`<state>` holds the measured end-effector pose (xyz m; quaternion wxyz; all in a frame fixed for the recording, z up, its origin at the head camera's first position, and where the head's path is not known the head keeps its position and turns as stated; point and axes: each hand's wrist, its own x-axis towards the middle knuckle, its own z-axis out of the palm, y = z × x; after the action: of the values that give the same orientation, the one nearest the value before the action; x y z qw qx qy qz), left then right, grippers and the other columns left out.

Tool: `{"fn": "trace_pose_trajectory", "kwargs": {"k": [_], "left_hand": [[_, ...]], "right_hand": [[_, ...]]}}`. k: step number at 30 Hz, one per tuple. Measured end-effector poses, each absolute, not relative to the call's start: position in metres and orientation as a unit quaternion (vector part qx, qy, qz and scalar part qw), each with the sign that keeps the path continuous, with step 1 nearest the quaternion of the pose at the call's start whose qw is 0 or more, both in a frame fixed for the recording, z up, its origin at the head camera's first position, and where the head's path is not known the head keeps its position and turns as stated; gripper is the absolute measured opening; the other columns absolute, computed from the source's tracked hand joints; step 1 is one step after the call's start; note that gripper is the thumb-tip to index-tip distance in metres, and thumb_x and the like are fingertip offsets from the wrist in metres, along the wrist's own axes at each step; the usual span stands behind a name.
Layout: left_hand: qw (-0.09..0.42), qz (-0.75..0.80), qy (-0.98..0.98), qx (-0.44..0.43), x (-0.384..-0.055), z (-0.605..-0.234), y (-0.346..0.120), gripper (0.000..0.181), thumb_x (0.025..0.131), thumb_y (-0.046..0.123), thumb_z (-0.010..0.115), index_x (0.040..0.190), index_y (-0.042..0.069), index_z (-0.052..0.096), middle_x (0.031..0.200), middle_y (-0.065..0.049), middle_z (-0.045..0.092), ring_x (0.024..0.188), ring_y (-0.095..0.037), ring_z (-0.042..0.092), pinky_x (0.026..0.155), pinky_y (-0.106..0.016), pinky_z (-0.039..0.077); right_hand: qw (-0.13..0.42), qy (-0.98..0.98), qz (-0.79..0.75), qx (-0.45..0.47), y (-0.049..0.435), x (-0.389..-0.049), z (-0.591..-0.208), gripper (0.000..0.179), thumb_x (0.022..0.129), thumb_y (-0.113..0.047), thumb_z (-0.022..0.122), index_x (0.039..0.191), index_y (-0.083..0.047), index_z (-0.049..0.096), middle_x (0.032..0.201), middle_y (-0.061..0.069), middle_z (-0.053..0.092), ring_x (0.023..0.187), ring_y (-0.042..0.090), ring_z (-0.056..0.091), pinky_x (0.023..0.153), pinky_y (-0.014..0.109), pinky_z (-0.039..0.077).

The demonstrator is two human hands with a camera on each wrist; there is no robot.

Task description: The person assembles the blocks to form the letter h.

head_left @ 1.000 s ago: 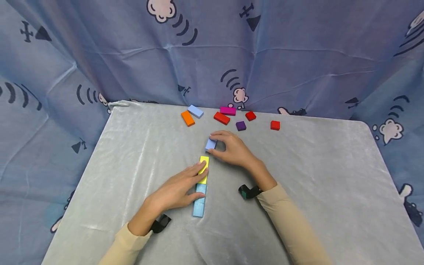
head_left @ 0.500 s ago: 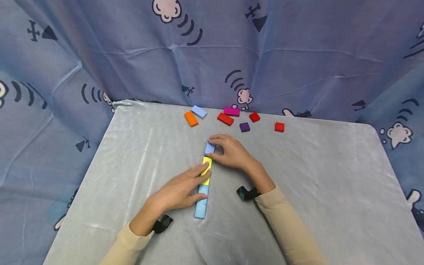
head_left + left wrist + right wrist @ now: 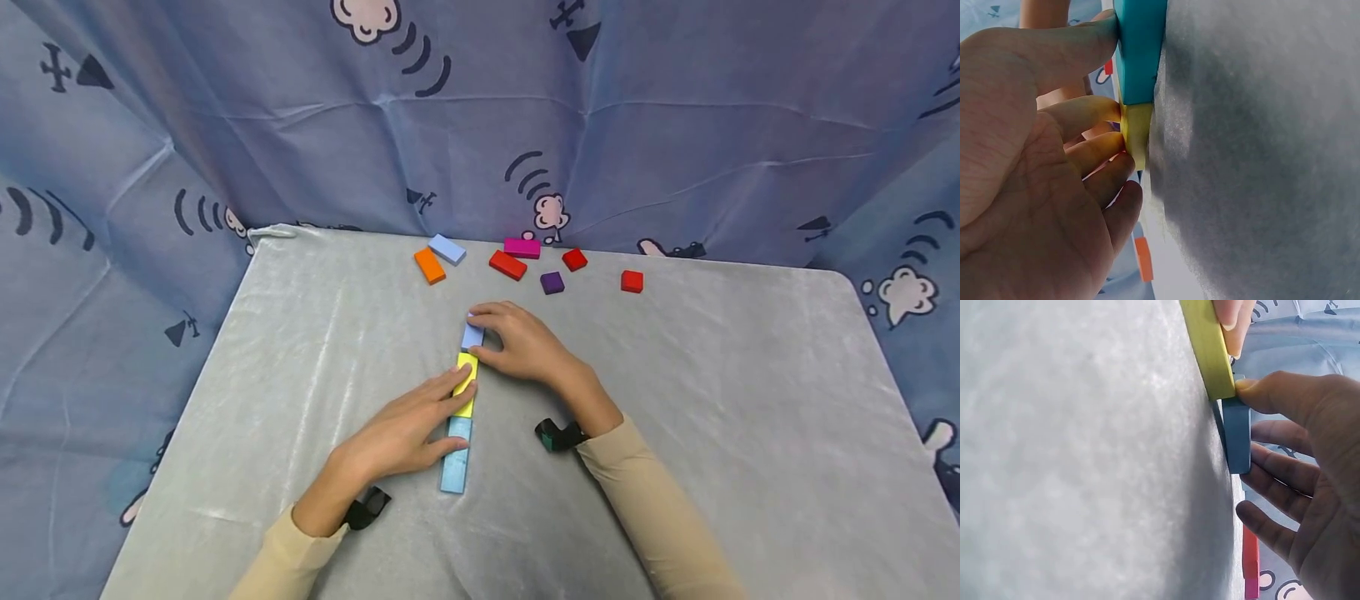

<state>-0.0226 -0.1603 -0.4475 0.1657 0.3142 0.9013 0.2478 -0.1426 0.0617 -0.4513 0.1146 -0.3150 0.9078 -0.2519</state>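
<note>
A light blue block (image 3: 454,471) and a yellow block (image 3: 467,405) lie end to end in a row on the table. My left hand (image 3: 397,429) rests on them: straight fingertips touch the yellow block, the thumb the light blue one. At the row's far end sits a periwinkle block (image 3: 472,335), whose near end meets the yellow block. My right hand (image 3: 525,346) pinches this periwinkle block between thumb and fingers. In the right wrist view the thumb lies by the joint between the yellow block (image 3: 1209,353) and the periwinkle block (image 3: 1237,437).
Toward the back edge of the grey cloth-covered table (image 3: 712,417) lie an orange block (image 3: 430,267), another periwinkle block (image 3: 447,250), a magenta block (image 3: 522,247), a long red block (image 3: 507,265), a purple cube (image 3: 552,283) and two small red blocks (image 3: 574,260). A patterned curtain (image 3: 480,142) hangs behind.
My right hand has brought the periwinkle block nearer, closing the gap to the yellow block and lining it up with the row. The left hand has stayed in place.
</note>
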Motion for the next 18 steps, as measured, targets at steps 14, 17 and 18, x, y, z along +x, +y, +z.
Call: {"fn": "trace_pose_trajectory", "kwargs": {"k": [14, 17, 18], "left_hand": [[0.172, 0.251, 0.902, 0.306, -0.0221, -0.4462, -0.1599, 0.075, 0.102, 0.034, 0.072, 0.163, 0.007, 0.039, 0.177, -0.013, 0.023, 0.165, -0.03, 0.026, 0.132, -0.05, 0.033], [0.174, 0.251, 0.902, 0.304, -0.0221, -0.4461, -0.1599, 0.075, 0.102, 0.034, 0.072, 0.163, 0.007, 0.039, 0.177, -0.013, 0.022, 0.165, -0.03, 0.026, 0.132, -0.05, 0.033], [0.175, 0.251, 0.902, 0.304, -0.0221, -0.4461, -0.1598, 0.075, 0.102, 0.034, 0.072, 0.163, 0.007, 0.039, 0.177, -0.012, 0.022, 0.165, -0.029, 0.025, 0.132, -0.05, 0.033]], "right_hand": [[0.116, 0.906, -0.247, -0.322, 0.0628, -0.1394, -0.4501, 0.051, 0.099, -0.026, 0.075, 0.145, -0.004, 0.065, 0.152, 0.011, 0.062, 0.145, 0.031, 0.055, 0.125, 0.051, 0.045], [0.114, 0.906, -0.246, -0.325, 0.0622, -0.1391, -0.4504, 0.049, 0.101, -0.025, 0.073, 0.144, -0.004, 0.065, 0.152, 0.011, 0.062, 0.145, 0.031, 0.055, 0.125, 0.05, 0.045], [0.113, 0.906, -0.245, -0.326, 0.062, -0.1389, -0.4505, 0.049, 0.101, -0.025, 0.073, 0.144, -0.004, 0.065, 0.152, 0.011, 0.062, 0.145, 0.03, 0.056, 0.125, 0.05, 0.045]]}}
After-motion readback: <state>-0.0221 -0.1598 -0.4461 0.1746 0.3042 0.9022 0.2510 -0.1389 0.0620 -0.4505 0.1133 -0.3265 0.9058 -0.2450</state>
